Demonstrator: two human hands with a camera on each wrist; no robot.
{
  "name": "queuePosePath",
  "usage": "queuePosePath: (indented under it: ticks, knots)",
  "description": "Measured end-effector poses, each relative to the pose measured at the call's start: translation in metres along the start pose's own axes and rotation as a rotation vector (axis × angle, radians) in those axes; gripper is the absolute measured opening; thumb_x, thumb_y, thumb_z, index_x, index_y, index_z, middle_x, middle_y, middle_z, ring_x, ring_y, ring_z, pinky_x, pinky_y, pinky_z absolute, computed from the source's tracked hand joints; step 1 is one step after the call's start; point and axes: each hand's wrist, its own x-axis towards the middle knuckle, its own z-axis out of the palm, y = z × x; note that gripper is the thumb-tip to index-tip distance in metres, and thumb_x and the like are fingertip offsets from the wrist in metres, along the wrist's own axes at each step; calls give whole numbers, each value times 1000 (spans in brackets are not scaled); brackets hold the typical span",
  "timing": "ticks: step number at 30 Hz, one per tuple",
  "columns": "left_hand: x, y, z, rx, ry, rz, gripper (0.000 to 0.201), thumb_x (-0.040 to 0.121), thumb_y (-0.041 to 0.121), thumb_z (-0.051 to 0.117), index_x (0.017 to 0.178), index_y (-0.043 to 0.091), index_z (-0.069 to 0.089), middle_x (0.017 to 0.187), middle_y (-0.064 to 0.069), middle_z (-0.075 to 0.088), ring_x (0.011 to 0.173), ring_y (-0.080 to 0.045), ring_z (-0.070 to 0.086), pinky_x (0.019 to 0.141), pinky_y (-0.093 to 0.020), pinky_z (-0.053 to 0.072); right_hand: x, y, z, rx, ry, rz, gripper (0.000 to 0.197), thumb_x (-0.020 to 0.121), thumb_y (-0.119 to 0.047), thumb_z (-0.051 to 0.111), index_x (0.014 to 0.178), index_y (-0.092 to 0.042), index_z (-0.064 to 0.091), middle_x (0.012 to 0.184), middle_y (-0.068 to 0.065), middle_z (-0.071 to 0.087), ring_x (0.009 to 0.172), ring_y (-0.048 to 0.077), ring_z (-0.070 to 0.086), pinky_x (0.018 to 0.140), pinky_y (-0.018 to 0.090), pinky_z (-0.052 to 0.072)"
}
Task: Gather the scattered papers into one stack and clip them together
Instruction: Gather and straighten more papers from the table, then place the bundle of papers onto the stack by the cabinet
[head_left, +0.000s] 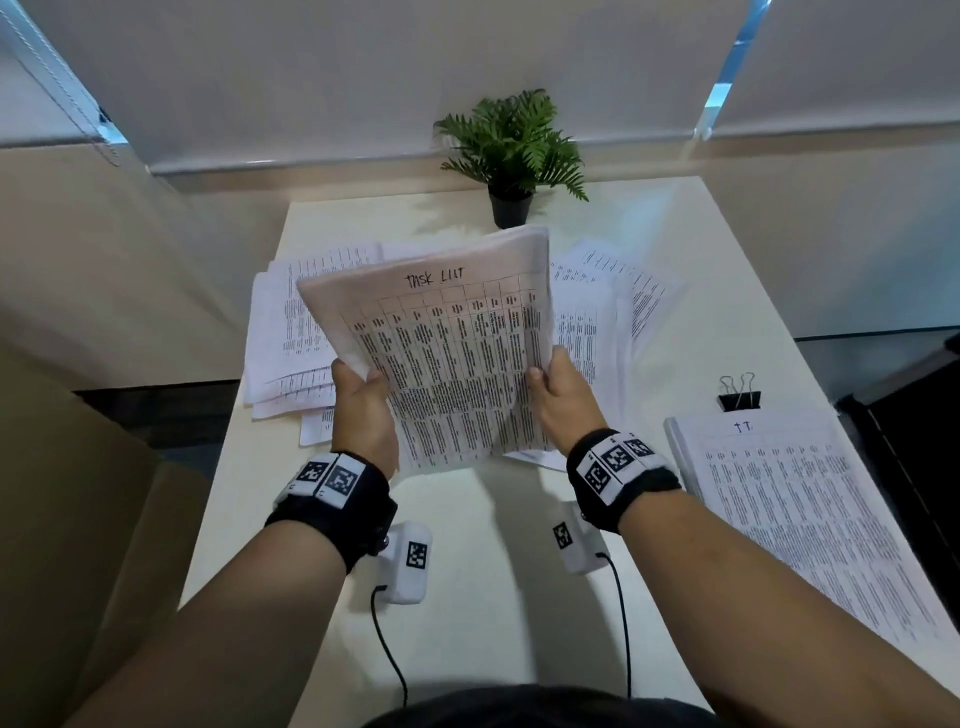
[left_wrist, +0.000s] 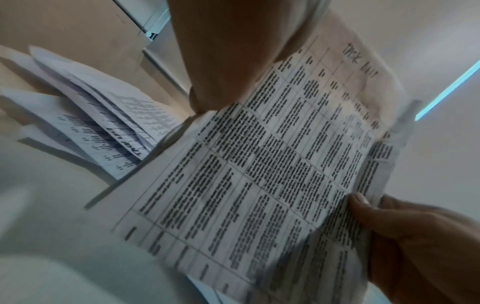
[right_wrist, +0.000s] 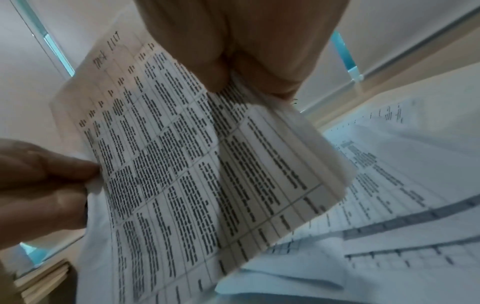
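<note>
Fingers of left hand and right hand curled round side edges of paper sheaf, held tilted above desk. Loose sheets beyond. Binder clip lies rightward, nearer right hand.

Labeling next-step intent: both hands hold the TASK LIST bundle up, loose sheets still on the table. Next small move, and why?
Probably tap the bundle edge-down on the table to square it. The left hand and right hand hold it lifted and bowed, its sheets uneven. Loose papers remain behind, and the binder clip lies untouched.
</note>
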Motion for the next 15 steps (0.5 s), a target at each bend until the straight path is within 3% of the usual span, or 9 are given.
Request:
queuePosePath:
  ticks: [2,5,7,10,13,15]
  knots:
    - [-6,1,13,13,-21,-18,22,99,6,36,110,23,43,114,-6,55,105,-26,55,101,-51,46,-1,7,-14,-3,72,25,12,100,-15,40,91,-7,40,74,-2,45,60,10,42,56,25,40]
    - [-25,-5,43,157,-116,-36,37,99,3,33,134,18,34,124,-4,51,108,-23,54,99,-45,46,-7,20,-48,-66,176,68,15,99,-12,39,84,-8,36,66,-3,40,56,9,37,46,16,33]
    - [-42,-13,68,240,-182,-65,47,97,-1,32,140,18,30,125,-3,52,108,-23,54,92,-38,48,-17,35,-77,-102,177,100,11,98,-9,38,87,-10,36,67,-4,40,57,9,38,43,15,30]
    - [-67,-31,108,302,-257,-86,42,93,-6,33,127,18,38,119,-4,57,103,-23,56,76,-27,47,-35,69,-120,-115,158,201,15,95,-2,37,86,-13,37,70,-3,40,60,10,39,47,18,33]
    - [-92,-55,149,364,-379,-91,51,85,-5,38,127,21,51,116,0,65,104,-26,63,83,-32,53,-56,106,-166,-138,234,330,24,90,6,38,74,-12,39,70,0,44,62,15,42,52,23,36]
    - [-110,-70,176,475,-475,-114,50,83,-4,40,120,24,57,111,-3,69,96,-31,66,79,-33,53,-72,132,-196,-187,281,426,29,89,5,40,67,-13,37,66,0,43,58,14,40,50,21,34]
